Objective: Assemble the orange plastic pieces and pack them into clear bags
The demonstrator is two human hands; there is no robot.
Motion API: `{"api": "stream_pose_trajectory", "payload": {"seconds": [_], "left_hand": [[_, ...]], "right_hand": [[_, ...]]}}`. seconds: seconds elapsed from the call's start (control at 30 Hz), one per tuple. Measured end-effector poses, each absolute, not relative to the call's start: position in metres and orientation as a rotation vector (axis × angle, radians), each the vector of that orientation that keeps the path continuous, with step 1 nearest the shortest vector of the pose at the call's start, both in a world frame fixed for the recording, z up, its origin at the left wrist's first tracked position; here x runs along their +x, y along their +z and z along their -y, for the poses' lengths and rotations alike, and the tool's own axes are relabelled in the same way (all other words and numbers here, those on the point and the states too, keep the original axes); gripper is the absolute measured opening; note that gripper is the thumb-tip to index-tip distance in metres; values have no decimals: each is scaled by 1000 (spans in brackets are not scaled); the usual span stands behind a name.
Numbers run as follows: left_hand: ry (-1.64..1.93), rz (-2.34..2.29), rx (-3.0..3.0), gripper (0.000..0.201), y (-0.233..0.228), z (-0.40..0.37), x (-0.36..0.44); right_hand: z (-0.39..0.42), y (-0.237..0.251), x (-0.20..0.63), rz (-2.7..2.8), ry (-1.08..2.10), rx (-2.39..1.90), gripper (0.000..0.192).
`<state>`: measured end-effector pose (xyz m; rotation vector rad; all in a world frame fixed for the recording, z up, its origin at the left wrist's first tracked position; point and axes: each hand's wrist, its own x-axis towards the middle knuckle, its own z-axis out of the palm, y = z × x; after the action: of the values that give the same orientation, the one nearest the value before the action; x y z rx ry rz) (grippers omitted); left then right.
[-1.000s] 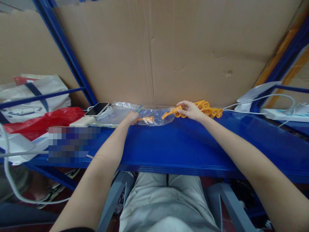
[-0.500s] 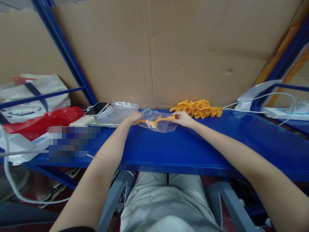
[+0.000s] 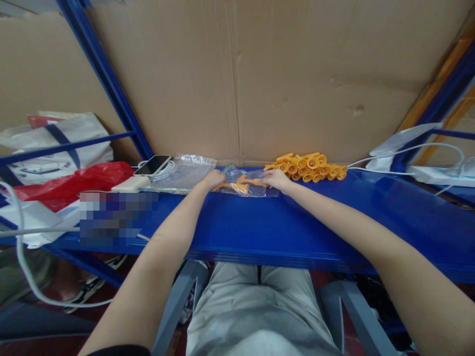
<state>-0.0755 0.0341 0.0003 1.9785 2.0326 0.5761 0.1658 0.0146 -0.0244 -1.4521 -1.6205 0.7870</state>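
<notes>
My left hand (image 3: 214, 179) is closed on the left end of a clear plastic bag (image 3: 272, 192) on the blue tabletop. Two or more orange pieces (image 3: 240, 188), each with a thin stem and a flared cup, lie in the bag; film and fingers partly cover them. My right hand (image 3: 277, 179) is at the bag's right side, fingers closed around the end of one orange piece pointing left. Just behind and right of that hand is a stacked pile of similar orange cup-ended pieces (image 3: 310, 168), hollow ends facing me.
Left of my left hand lie flat clear bags (image 3: 185, 173), a phone (image 3: 154, 165) on a coiled white cable, a white block (image 3: 129, 184) and a red plastic bag (image 3: 79, 184). A cardboard wall (image 3: 297, 89) stands behind the blue table (image 3: 252, 227). White cables run at both sides.
My right hand has moved slightly left relative to the bag, pushing its orange piece further in among the others. My left hand keeps its hold. The view has shifted a little.
</notes>
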Motion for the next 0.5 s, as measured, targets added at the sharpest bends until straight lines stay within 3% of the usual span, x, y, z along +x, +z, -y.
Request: {"api": "stream_pose_trajectory", "payload": {"seconds": [0.2, 0.4, 0.5], "left_hand": [[831, -2100, 2119, 36, -6, -38, -75], [1098, -1849, 2061, 38, -2, -39, -68], [1159, -1705, 1913, 38, 0, -37, -62]], "right_hand": [[-15, -24, 148, 1441, 1016, -1314, 20], [-13, -36, 145, 1556, 909, -1213, 28], [-13, -39, 147, 1633, 765, -1240, 21]]}}
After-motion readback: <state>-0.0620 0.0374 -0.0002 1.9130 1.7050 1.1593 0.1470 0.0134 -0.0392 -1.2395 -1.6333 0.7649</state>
